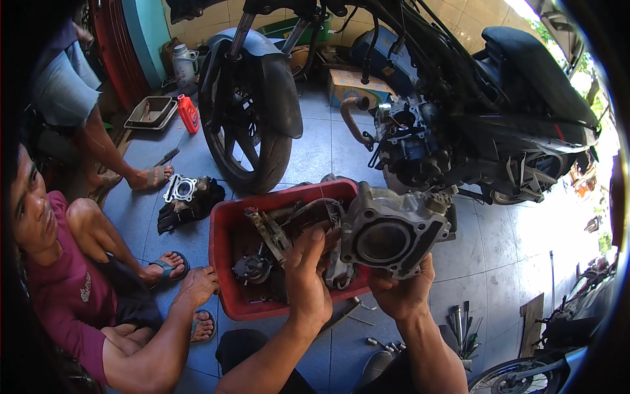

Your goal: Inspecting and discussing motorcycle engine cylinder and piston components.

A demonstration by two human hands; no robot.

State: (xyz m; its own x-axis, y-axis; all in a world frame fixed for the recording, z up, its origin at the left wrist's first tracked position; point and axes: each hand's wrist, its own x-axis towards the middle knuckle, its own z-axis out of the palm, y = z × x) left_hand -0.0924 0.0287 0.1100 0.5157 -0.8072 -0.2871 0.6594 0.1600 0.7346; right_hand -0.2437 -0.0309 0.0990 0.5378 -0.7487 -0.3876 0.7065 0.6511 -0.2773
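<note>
My right hand [405, 289] grips an engine cylinder block [384, 240] from below, lifted over the right end of a red plastic tub [226, 279]. The block's round bore and flat gasket face are turned toward me. Close to the block's left side is my left hand [308, 279], fingers apart and pointing up; whether a fingertip touches the metal, I cannot tell. Inside the tub lie greasy engine parts, among them a round metal part [252, 268] and a long metal piece [268, 231].
A crouching person in a maroon shirt [72, 289] rests a hand [199, 285] at the tub's left rim. A partly dismantled motorcycle [420, 141] stands behind. Another metal part [184, 190] lies on black cloth. Tools [462, 328] and another motorcycle's wheel [515, 381] are at right.
</note>
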